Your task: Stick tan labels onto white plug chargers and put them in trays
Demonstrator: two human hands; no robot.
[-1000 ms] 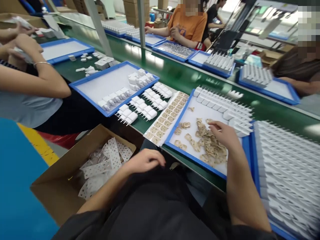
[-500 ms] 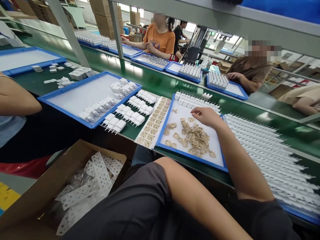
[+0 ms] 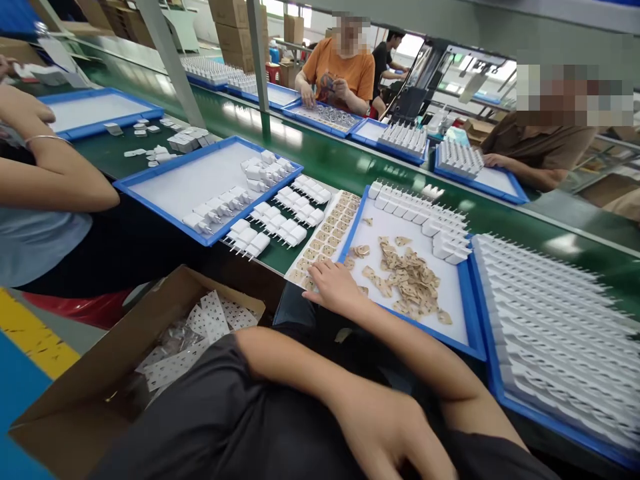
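Observation:
My right hand (image 3: 334,287) rests at the near end of a sheet of beige stickers (image 3: 327,233), fingers and thumb apart, beside the left rim of a blue-edged tray (image 3: 355,223). Loose beige pieces (image 3: 415,277) lie heaped in that tray, and white plug housings (image 3: 400,203) line its far edge and far right corner. Low in the picture, over my lap, my left hand (image 3: 400,433) points down; it is blurred and its fingertips are cut off by the frame, so anything in them is hidden.
A second tray (image 3: 175,160) and loose plug housings (image 3: 275,223) stand left of the sheet. On the right is a tray full of housings (image 3: 560,327). A cardboard box (image 3: 75,387) with perforated strips sits below left. Co-workers sit at left and across the green line.
My right hand has moved from above the tray's far side left and nearer, onto the sheet. My left hand has come into view. The view has shifted, showing more of the left co-worker's arm.

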